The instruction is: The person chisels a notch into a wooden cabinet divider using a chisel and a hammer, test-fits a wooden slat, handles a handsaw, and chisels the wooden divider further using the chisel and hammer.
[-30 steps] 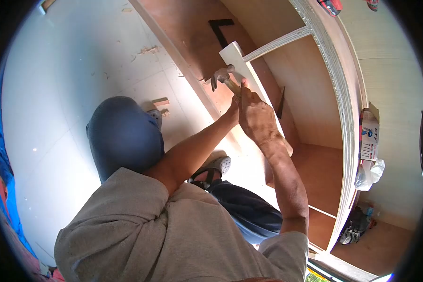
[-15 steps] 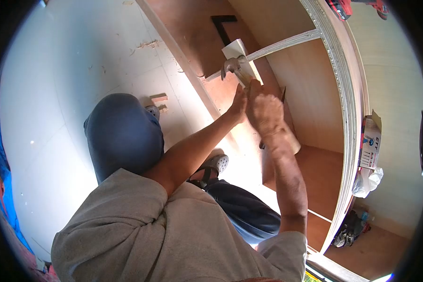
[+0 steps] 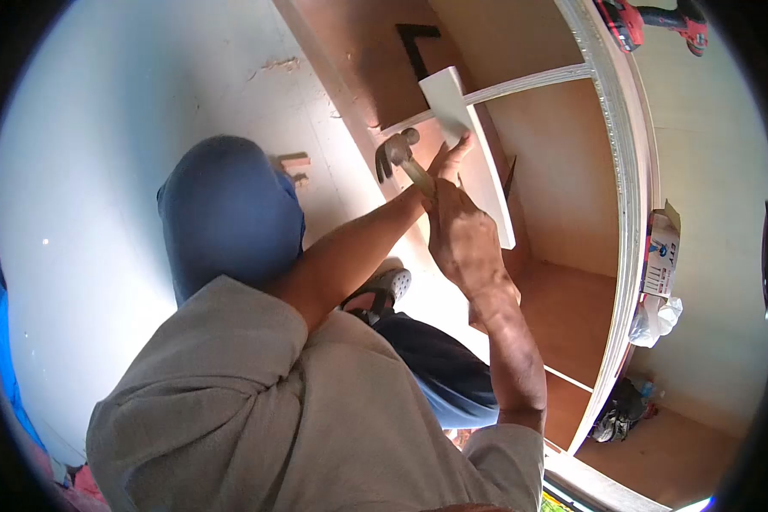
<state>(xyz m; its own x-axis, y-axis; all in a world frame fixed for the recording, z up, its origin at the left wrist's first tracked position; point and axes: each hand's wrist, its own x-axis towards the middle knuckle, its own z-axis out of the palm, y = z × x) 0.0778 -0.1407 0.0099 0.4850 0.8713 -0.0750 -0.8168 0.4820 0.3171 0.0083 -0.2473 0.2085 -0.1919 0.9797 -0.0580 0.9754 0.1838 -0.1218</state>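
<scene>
My right hand (image 3: 468,235) is closed round the wooden handle of a claw hammer (image 3: 396,152). The hammer's metal head is raised to the left of a long white board (image 3: 489,175). My left hand (image 3: 453,156) grips the board's near edge, with a fingertip over its face; the other fingers are partly hidden behind my right hand and the hammer handle. The board lies slanted across the open wooden cabinet frame (image 3: 529,83), over one of its dividers. Inside the upper compartment rests a black carpenter's square (image 3: 416,51).
A red cordless drill (image 3: 627,26) lies on the far side at top right. Beyond the cabinet's edge are a printed box (image 3: 662,256) and a plastic bag (image 3: 654,322). Wood offcuts (image 3: 295,160) and shavings (image 3: 280,64) lie on the pale floor near my knee.
My right hand and the hammer have moved left and down, off the board, so more of the board shows. My left hand remains at the board. The view has shifted slightly.
</scene>
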